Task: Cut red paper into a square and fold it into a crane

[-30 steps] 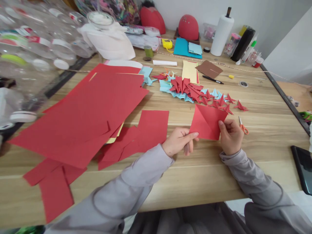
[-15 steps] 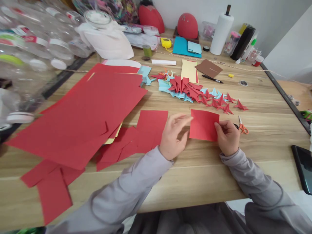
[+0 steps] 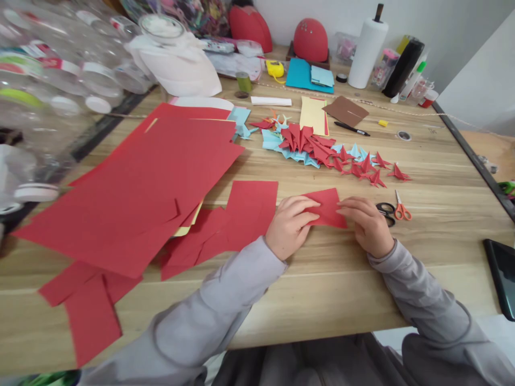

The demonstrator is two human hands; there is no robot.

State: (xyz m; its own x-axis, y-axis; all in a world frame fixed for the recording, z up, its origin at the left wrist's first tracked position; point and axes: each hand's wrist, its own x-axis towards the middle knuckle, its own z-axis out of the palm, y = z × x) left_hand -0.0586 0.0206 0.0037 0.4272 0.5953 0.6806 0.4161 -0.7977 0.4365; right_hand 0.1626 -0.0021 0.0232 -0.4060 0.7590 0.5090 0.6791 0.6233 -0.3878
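The left hand [image 3: 288, 225] lay loosely open over the left of the small red sheet [image 3: 330, 205], at the table's near middle; the right hand [image 3: 370, 224], fingers loosely extended, touched its right edge. Good work called for steady corners and even pressure on the wooden tabletop [image 3: 322, 289]. A pale wall [image 3: 450, 32] rose beyond.

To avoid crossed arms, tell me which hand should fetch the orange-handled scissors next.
Right, I'd judge. The right hand is nearer the orange-handled scissors, with the black-handled pair between. The left hand lies across the red paper and would likely cross the right.
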